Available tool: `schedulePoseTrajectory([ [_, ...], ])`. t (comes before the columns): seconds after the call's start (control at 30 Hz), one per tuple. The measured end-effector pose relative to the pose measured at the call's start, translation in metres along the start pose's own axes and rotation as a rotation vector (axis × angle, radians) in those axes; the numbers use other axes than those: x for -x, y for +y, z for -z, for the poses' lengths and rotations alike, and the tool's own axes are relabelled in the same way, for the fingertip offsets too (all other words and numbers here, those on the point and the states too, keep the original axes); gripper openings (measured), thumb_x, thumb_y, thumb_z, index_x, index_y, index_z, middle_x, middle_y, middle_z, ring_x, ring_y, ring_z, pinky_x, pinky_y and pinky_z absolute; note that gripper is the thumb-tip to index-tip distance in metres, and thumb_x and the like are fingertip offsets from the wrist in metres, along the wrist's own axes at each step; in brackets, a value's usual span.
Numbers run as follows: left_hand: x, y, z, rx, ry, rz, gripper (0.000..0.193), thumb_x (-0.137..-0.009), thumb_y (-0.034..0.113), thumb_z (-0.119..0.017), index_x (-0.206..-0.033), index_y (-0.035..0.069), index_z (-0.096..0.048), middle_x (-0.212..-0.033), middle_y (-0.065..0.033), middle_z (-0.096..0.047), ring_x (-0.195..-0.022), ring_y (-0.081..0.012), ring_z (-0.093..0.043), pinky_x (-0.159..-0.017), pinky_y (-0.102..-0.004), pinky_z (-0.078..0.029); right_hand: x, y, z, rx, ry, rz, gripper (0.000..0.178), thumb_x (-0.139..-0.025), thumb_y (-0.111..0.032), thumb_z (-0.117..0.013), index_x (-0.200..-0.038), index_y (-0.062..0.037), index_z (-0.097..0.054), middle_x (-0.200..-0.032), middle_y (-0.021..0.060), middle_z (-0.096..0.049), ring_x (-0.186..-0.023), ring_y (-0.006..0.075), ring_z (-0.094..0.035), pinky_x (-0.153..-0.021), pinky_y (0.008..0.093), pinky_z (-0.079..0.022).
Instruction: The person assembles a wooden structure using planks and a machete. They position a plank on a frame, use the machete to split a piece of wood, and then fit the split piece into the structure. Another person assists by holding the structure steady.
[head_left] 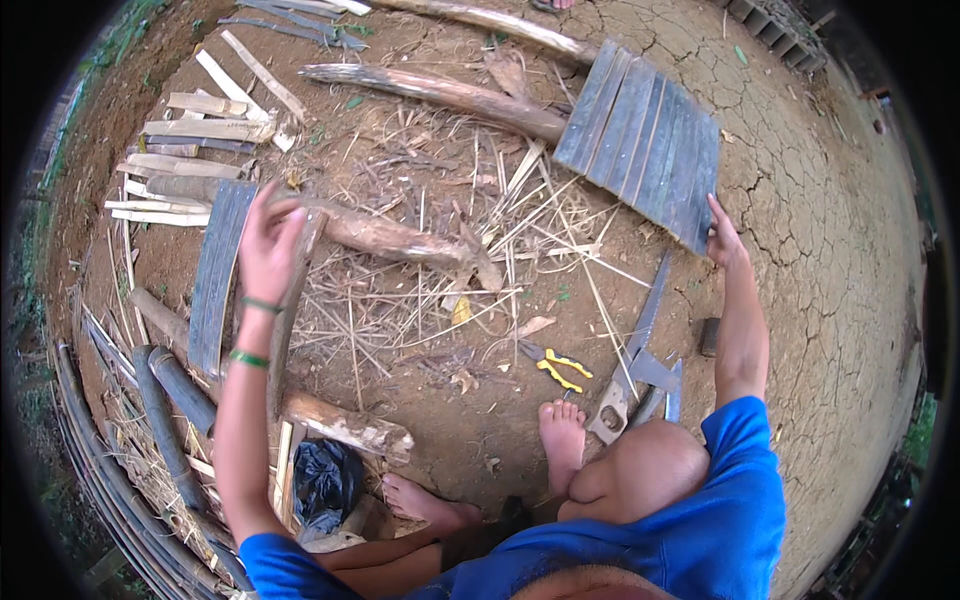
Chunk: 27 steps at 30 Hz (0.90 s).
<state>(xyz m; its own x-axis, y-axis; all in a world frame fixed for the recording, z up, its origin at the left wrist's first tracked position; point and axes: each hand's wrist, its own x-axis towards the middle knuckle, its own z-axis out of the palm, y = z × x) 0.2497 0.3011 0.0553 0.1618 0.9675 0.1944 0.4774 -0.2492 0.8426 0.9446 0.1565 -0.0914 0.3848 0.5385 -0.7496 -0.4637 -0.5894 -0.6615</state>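
Blue shirt (640, 530) nearest, over bare knees. Beyond it spread cracked ground (800, 220) and a long log (440, 92), its near end meeting the wide slat panel (640, 130). That panel lay ahead and right, its slats running away from the body. Right hand (723, 238) was the nearer, fingers at the panel's near right corner; how tightly they pressed, could not tell. Narrow slat panel (222, 270) stood left, long axis fore-and-aft. Left hand (270, 240) was just beside its far end, fingers partly curled; contact unclear. Handsaw (643, 325) lay below the wide panel. Black plastic bag (328, 485) sat beside the left foot, contents hidden. Yellow-handled pliers (548, 357) lay between.
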Motion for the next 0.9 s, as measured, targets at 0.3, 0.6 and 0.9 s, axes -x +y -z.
schedulePoseTrajectory([
  [0.3, -0.087, 0.036, -0.238, 0.935, -0.207, 0.79, 0.11, -0.08, 0.074, -0.054, -0.15, -0.001, -0.015, -0.146, -0.0351, -0.028, -0.133, -0.0392, -0.04, -0.111, -0.0492, -0.034, 0.129, 0.009, -0.045, -0.325, -0.233, 0.187, 0.031, -0.086, -0.04, -0.067, -0.091, -0.0107, -0.059, -0.072, 0.0002, -0.061, -0.057, 0.0088, -0.054, -0.045, 0.0235, -0.044],
  [0.6, -0.163, 0.079, -0.246, 1.278, 0.14, 0.603, 0.053, -0.068, 0.013, -0.074, -0.112, -0.009, -0.052, -0.104, -0.0236, -0.06, -0.087, -0.0352, -0.064, -0.078, -0.049, -0.055, 0.248, 0.017, -0.125, -0.329, -0.081, 0.382, 0.06, -0.085, -0.036, -0.066, -0.127, 0.0034, -0.049, -0.116, 0.0196, -0.06, -0.105, 0.0335, -0.059, -0.088, 0.0448, -0.051],
  [0.9, 0.003, 0.218, -0.147, 1.522, 0.075, 0.579, 0.034, -0.083, 0.023, -0.065, -0.108, 0.003, -0.054, -0.093, -0.0134, -0.064, -0.082, -0.0249, -0.065, -0.078, -0.0411, -0.055, 0.385, 0.009, 0.068, 0.915, 0.502, 1.573, 0.045, -0.094, -0.034, -0.056, -0.13, -0.0104, -0.043, -0.135, 0.0217, -0.042, -0.113, 0.036, -0.055, -0.092, 0.0517, -0.053],
])
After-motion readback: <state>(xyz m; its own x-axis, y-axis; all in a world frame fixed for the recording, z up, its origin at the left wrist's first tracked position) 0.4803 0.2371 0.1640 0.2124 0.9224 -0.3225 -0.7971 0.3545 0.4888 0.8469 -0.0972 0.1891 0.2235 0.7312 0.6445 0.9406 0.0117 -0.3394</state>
